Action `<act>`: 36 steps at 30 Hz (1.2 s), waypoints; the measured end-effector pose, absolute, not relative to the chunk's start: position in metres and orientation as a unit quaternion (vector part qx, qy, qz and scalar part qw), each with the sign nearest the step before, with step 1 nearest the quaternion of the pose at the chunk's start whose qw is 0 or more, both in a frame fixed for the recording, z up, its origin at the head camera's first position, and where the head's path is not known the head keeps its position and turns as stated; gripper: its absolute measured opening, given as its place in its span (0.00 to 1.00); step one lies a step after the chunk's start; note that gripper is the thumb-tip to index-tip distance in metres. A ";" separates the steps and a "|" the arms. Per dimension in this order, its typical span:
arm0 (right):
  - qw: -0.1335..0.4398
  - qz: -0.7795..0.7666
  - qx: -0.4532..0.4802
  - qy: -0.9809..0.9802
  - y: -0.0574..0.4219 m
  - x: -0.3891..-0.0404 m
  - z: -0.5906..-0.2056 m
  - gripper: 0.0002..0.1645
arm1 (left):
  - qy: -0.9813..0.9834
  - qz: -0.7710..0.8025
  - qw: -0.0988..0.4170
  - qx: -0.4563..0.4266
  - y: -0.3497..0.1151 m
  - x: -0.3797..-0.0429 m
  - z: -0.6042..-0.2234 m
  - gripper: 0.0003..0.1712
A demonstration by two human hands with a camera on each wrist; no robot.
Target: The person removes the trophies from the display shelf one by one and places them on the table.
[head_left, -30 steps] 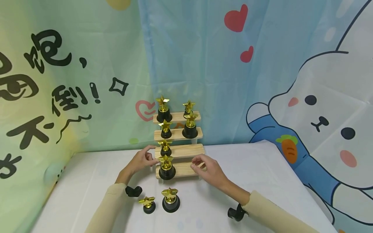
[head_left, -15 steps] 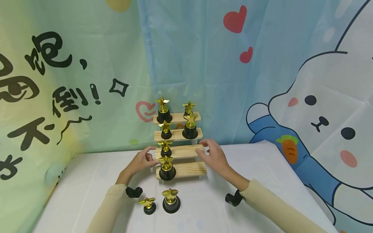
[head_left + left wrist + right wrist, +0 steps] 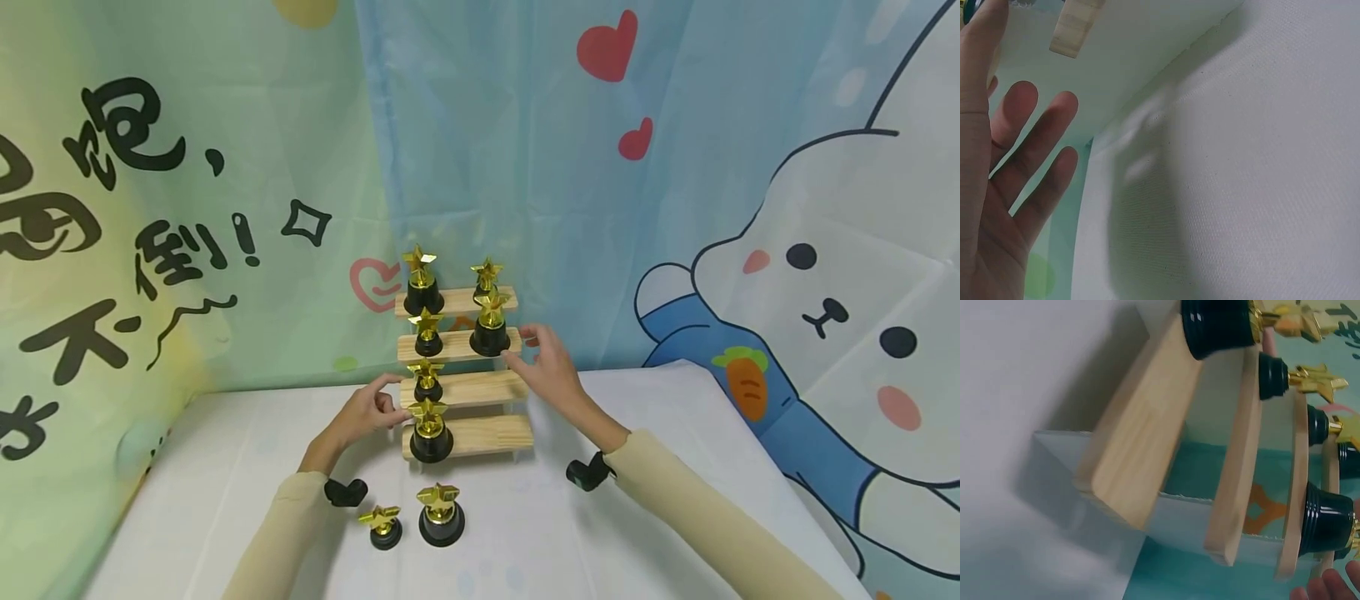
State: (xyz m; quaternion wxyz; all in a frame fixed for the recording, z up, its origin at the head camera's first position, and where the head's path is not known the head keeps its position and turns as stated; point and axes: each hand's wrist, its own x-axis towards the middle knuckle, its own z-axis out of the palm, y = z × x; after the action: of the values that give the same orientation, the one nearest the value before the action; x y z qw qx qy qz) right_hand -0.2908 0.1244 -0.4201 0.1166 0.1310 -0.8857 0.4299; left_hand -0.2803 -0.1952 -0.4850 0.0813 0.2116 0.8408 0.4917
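A wooden tiered stand (image 3: 491, 389) holds several gold star trophies on black bases. My left hand (image 3: 369, 410) is at the left end of the lower boards, beside a large trophy (image 3: 431, 433) on the lowest board; the left wrist view shows loosely extended fingers (image 3: 1047, 131), and contact with the stand is unclear. My right hand (image 3: 553, 371) is at the right end of the second board from the top, fingertips close to a large trophy (image 3: 491, 325). In the right wrist view only some of its fingers (image 3: 1329, 589) show, beside that trophy's base.
A small trophy (image 3: 385, 529) and a larger trophy (image 3: 441, 518) stand on the white tablecloth (image 3: 525, 517) in front of the stand. Behind the stand hangs a printed curtain (image 3: 457, 125). Black wrist-worn cameras hang below both cuffs.
My right hand has moved up along the stand's right side, from the lowest board to the second from the top. My left hand and the trophies have stayed put.
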 end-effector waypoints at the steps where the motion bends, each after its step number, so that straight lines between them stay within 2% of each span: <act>1: 0.114 0.432 0.131 -0.885 0.124 -0.293 -0.419 0.30 | 0.841 0.492 0.082 0.211 -0.195 -0.280 -0.484 0.31; 14: 0.106 0.455 0.129 -0.875 0.119 -0.312 -0.412 0.30 | 0.837 0.490 0.080 0.227 -0.195 -0.281 -0.483 0.31; 26: 0.143 0.429 0.154 -0.878 0.113 -0.334 -0.397 0.35 | 0.831 0.502 0.072 0.231 -0.194 -0.281 -0.484 0.31; 36: 0.132 0.417 0.170 -0.883 0.107 -0.342 -0.390 0.35 | 0.831 0.503 0.077 0.226 -0.195 -0.281 -0.485 0.31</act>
State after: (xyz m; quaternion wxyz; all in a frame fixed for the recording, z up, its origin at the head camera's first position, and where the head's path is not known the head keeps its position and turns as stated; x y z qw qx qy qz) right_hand -0.3422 0.1074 -0.3898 0.1322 0.1701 -0.8831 0.4168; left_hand -0.2810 -0.1951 -0.4847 0.0774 0.2264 0.8305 0.5030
